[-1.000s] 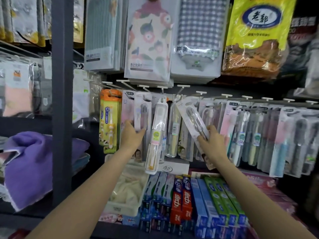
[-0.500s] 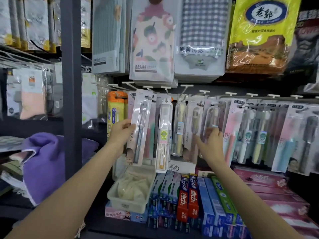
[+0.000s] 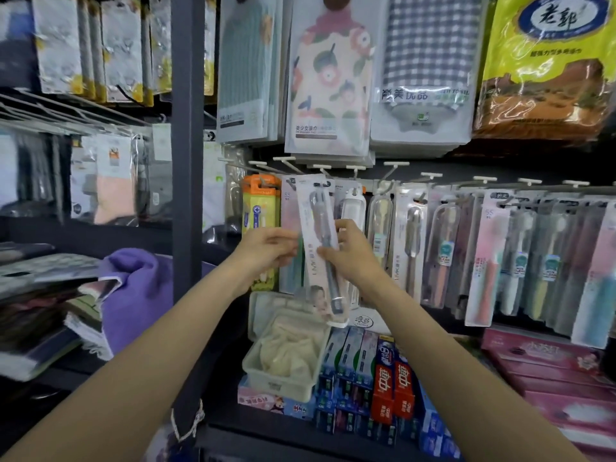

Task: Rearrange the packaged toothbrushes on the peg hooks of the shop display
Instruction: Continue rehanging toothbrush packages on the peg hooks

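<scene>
So we've got both hands on one pack here: our left hand [image 3: 266, 248] pinches the left edge of a long white toothbrush pack [image 3: 320, 248] and our right hand [image 3: 350, 258] grips its right side, fingers curled round the blister with the grey brush in it. The two hands sit close together, just the card between them. The pack is tilted a bit, top leaning left, and its hang hole is right up by the white-tipped peg hooks [image 3: 320, 166], though we can't tell if it's actually threaded on one or just held in front. Holding it two-handed makes sense to us, the card is long and floppy, so one hand steadies while the other aims the hole.

Just behind it hang a pink pack and an orange and yellow kids' brush pack [image 3: 260, 208] to the left, and the rest of the hanging toothbrushes [image 3: 466, 248] run off to the right in a crowded row. Below are a pale plastic tub [image 3: 283, 378] with cloth in it and a shelf of toothpaste boxes [image 3: 390, 391]. Towel packs [image 3: 330, 75] hang above
</scene>
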Demonstrator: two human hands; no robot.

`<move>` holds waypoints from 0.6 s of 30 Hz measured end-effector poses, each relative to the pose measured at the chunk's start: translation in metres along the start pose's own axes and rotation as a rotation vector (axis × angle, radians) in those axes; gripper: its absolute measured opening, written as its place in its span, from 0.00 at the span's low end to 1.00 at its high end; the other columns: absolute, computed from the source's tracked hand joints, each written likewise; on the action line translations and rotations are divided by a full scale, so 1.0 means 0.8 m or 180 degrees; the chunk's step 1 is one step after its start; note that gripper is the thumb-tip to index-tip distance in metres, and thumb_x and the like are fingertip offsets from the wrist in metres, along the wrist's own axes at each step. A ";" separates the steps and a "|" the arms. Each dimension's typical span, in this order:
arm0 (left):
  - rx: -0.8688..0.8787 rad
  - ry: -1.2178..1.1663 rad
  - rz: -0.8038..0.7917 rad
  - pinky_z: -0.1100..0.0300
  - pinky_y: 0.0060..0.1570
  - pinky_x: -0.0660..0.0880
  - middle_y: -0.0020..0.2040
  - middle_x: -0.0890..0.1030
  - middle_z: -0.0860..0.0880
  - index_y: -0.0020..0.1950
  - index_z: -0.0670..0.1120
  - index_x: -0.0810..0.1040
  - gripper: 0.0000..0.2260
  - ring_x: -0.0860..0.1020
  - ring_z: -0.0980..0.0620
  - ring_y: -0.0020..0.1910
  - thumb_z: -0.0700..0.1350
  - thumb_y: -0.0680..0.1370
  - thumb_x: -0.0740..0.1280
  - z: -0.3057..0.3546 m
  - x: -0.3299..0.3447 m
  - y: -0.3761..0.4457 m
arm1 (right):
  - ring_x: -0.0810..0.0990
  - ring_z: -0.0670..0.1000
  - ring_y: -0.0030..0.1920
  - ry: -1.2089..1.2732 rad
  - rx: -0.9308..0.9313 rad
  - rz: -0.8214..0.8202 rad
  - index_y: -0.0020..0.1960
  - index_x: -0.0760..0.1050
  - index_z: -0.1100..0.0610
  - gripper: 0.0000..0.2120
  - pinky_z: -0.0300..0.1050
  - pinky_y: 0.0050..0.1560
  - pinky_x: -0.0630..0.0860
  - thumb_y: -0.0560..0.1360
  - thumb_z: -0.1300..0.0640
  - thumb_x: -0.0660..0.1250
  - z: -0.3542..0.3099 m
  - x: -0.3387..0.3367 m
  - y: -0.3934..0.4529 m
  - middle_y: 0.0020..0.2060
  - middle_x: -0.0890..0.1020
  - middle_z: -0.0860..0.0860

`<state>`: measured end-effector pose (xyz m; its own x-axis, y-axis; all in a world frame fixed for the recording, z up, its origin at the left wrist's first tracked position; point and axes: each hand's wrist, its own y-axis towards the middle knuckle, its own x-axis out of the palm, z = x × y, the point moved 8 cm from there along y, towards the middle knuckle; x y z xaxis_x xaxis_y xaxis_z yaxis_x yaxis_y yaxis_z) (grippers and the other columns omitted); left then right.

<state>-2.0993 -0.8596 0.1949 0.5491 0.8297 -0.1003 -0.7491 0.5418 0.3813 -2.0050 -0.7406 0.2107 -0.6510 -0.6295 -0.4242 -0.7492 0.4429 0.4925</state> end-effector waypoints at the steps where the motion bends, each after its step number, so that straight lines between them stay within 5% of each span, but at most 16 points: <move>1: 0.0008 0.0175 0.0092 0.68 0.43 0.77 0.52 0.80 0.42 0.57 0.38 0.77 0.10 0.79 0.52 0.46 0.34 0.77 0.64 -0.007 -0.007 0.000 | 0.77 0.52 0.51 -0.0143 -0.0017 0.0025 0.66 0.63 0.58 0.22 0.50 0.52 0.77 0.75 0.64 0.65 0.000 -0.007 0.000 0.56 0.76 0.54; 4: 0.0021 0.0704 0.0494 0.66 0.43 0.75 0.54 0.79 0.40 0.57 0.37 0.77 0.10 0.77 0.50 0.48 0.34 0.77 0.64 -0.035 -0.029 0.009 | 0.75 0.49 0.38 -0.0988 -0.0323 0.0165 0.70 0.61 0.57 0.23 0.39 0.34 0.72 0.77 0.66 0.61 -0.005 -0.037 0.000 0.49 0.74 0.52; 8: 0.0190 0.1357 0.0644 0.59 0.58 0.69 0.57 0.78 0.43 0.58 0.39 0.77 0.11 0.75 0.47 0.56 0.34 0.77 0.62 -0.051 -0.016 0.033 | 0.75 0.55 0.45 -0.2011 -0.0761 0.0292 0.71 0.61 0.56 0.24 0.45 0.41 0.71 0.76 0.66 0.60 -0.016 -0.061 0.009 0.54 0.77 0.58; 11: 0.0235 0.1728 0.0757 0.60 0.50 0.68 0.50 0.75 0.44 0.49 0.45 0.75 0.06 0.74 0.48 0.50 0.36 0.77 0.61 -0.056 0.003 0.052 | 0.76 0.56 0.44 -0.1949 -0.0788 0.0111 0.72 0.60 0.56 0.25 0.45 0.41 0.70 0.77 0.64 0.61 -0.012 -0.061 0.013 0.53 0.78 0.59; 14: -0.0071 0.1830 0.0915 0.53 0.52 0.71 0.56 0.76 0.38 0.59 0.36 0.71 0.14 0.75 0.41 0.55 0.42 0.77 0.65 -0.066 0.014 0.069 | 0.78 0.60 0.43 -0.1794 -0.0704 0.0044 0.72 0.59 0.54 0.25 0.47 0.42 0.72 0.78 0.61 0.61 -0.004 -0.061 0.013 0.47 0.80 0.59; 18: -0.0171 0.1778 0.1104 0.51 0.58 0.69 0.63 0.72 0.39 0.66 0.37 0.62 0.25 0.72 0.40 0.61 0.46 0.75 0.68 -0.067 0.025 0.080 | 0.75 0.53 0.35 -0.1732 -0.0679 0.0032 0.72 0.59 0.54 0.24 0.42 0.33 0.68 0.78 0.61 0.61 0.000 -0.061 0.016 0.37 0.75 0.50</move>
<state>-2.1557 -0.8011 0.1681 0.0084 0.8944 -0.4471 -0.8733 0.2244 0.4324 -1.9827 -0.7042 0.2375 -0.6692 -0.1823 -0.7203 -0.7382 0.2732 0.6167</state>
